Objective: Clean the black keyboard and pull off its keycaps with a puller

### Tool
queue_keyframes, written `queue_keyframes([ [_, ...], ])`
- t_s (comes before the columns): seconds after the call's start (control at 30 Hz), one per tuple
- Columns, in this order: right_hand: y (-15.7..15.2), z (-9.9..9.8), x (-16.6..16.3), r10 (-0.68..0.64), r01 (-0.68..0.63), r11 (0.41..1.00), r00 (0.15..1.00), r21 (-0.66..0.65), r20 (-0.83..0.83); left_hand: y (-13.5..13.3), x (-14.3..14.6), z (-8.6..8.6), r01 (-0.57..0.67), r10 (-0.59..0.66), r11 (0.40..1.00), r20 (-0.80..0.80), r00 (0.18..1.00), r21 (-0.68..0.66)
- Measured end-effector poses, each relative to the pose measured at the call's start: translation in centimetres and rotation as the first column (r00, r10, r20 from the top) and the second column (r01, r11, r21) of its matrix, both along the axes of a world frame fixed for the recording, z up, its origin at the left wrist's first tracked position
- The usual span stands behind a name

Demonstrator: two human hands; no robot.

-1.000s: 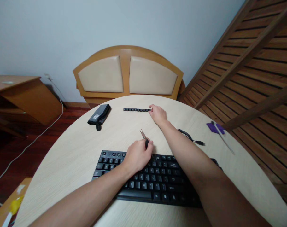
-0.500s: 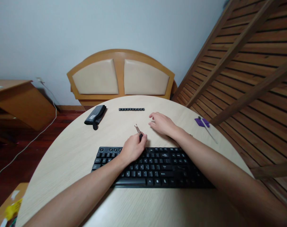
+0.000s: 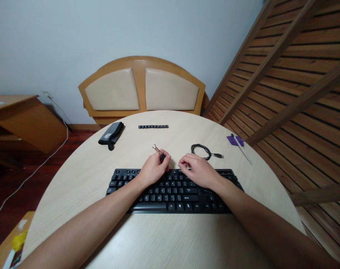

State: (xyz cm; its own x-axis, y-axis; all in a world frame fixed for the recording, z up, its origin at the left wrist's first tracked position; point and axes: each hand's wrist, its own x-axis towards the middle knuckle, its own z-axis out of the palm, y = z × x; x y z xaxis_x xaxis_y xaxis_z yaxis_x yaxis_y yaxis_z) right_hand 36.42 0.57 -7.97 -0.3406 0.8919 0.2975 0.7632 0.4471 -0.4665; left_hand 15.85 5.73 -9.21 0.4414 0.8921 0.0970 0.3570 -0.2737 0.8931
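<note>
My left hand [image 3: 154, 167] is closed around a keycap puller [image 3: 158, 150], above the upper edge of a black keyboard [image 3: 164, 206]. The puller's metal prongs point up and left; its dark middle lies between thumb and fingers. Thin wires [image 3: 174, 170] show between my hands, close to the keyboard's top row. My right hand [image 3: 199, 169] hovers over the upper right of the keyboard with its fingers curled and fingertips together. Whatever is in those fingertips, if anything, is hidden.
Beyond the keyboard a row of black keycaps [image 3: 153, 126] lies on the round table [image 3: 74, 179]. A dark folded pouch [image 3: 111, 133] sits at left. A coiled black USB cable [image 3: 201, 145] rests behind my right hand; a purple cloth [image 3: 232, 140] and thin brush [image 3: 244, 151] lie far right.
My right hand has come back toward the keyboard and its fingers have curled in, uncovering the coiled cable. The left hand still grips the puller, held slightly further left in view.
</note>
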Motion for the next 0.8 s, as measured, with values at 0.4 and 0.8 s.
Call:
queue_keyframes([
  [0.4, -0.1, 0.2, 0.2, 0.052, -0.052, 0.999, 0.998, 0.013, 0.018, -0.3, -0.1, 0.5, 0.018, -0.014, 0.997, 0.059, 0.998, -0.069],
  [0.8, -0.1, 0.5, 0.3, 0.050, -0.053, 0.997, 0.997, -0.059, -0.052, -0.8, -0.1, 1.2, 0.087, -0.079, 0.989, 0.067, 0.995, -0.122],
])
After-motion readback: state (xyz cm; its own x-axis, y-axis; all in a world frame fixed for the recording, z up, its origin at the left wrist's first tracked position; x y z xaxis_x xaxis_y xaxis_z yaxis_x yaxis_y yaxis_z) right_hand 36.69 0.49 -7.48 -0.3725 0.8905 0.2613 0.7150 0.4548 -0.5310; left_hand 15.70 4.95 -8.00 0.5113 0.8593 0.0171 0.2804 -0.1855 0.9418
